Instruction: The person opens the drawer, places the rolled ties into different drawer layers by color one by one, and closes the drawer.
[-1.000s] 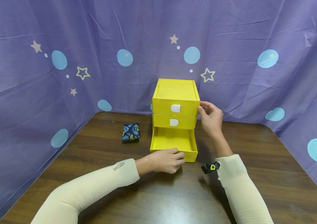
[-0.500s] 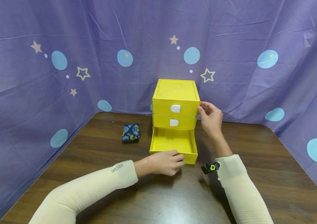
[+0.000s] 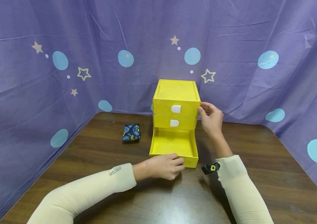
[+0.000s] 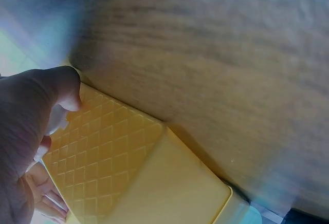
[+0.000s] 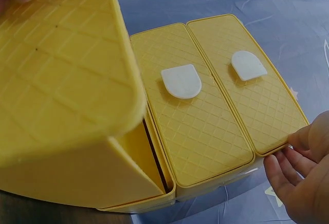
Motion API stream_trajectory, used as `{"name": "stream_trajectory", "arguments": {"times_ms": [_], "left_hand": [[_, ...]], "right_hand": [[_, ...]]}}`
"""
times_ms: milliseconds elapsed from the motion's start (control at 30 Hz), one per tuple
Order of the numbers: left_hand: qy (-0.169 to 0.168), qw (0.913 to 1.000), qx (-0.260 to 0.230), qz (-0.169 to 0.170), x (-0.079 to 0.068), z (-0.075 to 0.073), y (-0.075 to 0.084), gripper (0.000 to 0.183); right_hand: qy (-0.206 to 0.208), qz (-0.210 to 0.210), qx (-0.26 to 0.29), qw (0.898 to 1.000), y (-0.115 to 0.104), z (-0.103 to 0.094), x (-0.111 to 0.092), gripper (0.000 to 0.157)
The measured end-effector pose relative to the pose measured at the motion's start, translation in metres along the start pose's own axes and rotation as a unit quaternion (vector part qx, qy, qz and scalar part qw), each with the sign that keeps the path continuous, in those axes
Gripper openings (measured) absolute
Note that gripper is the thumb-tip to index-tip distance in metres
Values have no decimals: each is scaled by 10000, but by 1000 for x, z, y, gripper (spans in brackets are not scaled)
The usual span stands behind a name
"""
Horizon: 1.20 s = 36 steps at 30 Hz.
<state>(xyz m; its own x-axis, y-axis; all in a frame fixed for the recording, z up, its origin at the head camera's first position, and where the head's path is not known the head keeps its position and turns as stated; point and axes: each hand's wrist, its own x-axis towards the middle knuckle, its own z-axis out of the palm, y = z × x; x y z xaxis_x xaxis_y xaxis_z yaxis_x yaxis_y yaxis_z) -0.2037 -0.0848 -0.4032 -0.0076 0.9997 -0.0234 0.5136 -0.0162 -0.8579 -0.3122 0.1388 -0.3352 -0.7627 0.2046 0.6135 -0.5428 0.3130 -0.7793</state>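
Note:
A yellow three-tier drawer cabinet (image 3: 178, 90) with a waffle-patterned front stands at the back of the table. Its bottom drawer (image 3: 172, 146) is pulled out, and the part of its inside that shows holds nothing. My left hand (image 3: 164, 166) grips that drawer at its front; in the left wrist view the thumb lies by the white handle (image 4: 56, 119), which the hand partly hides. Around the cabinet's upper right edge, my right hand (image 3: 212, 119) holds on with thumb in front and fingers along the side, as the right wrist view shows. The upper two drawers (image 5: 193, 106) are closed.
A folded dark blue patterned cloth (image 3: 131, 133) lies on the brown wooden table (image 3: 105, 155), left of the cabinet. A purple curtain (image 3: 147, 31) with stars and dots hangs behind and at both sides. A black strap device (image 3: 211, 168) is at my right wrist.
The bottom drawer has slid a little farther out toward me, my left hand moving with it. My right hand stays at the cabinet's edge. The cloth has not moved.

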Motion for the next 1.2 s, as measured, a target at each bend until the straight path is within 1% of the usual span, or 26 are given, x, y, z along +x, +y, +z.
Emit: {"name": "stream_trajectory", "arguments": {"times_ms": [367,600,833,933,1200], "left_hand": [[214,9998,-47,8,0,-4,5,36],[202,9997,-118,8,1,-11,7,36],[281,9995,-158,-3,0,-16,10,36],[226,9996,-146,23,0,-19,12,34],[193,9997,-125,19,-1,-18,15,34]], "right_hand": [[9,-56,41,10000,-1,0,0,20],[12,-66,-12,10000,-1,0,-1,20],[34,-115,-8,9999,-1,1,0,20],[29,-113,-35,9999,0,1,0,20],[26,-110,-42,9999,0,1,-1,20]]}}
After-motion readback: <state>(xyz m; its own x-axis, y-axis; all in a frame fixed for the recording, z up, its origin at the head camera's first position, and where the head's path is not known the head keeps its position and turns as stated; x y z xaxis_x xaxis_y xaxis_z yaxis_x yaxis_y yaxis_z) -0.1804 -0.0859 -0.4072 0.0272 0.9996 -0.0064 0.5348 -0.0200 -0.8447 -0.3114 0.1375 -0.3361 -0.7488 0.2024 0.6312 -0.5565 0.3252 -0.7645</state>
